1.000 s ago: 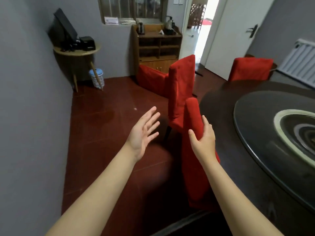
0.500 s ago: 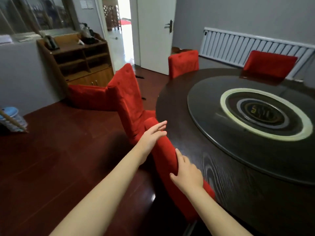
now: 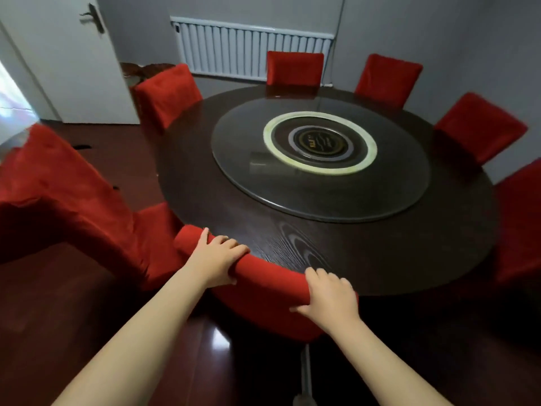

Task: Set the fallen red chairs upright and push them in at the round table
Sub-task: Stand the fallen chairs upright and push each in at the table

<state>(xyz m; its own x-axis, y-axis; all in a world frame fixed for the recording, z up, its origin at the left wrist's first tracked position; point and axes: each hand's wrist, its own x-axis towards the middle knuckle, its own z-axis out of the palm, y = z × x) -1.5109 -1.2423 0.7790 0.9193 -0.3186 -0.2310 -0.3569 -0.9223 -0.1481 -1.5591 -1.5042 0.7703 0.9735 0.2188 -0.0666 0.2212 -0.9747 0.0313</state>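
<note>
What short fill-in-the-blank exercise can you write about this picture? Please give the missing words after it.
1. The left hand and the right hand both grip the top of the near ____.
2. The colour of this chair is ____.
3. The shape of the table is ____.
4. The colour of the radiator on the far wall is ____.

Missing words: chair; red; round; white.
</note>
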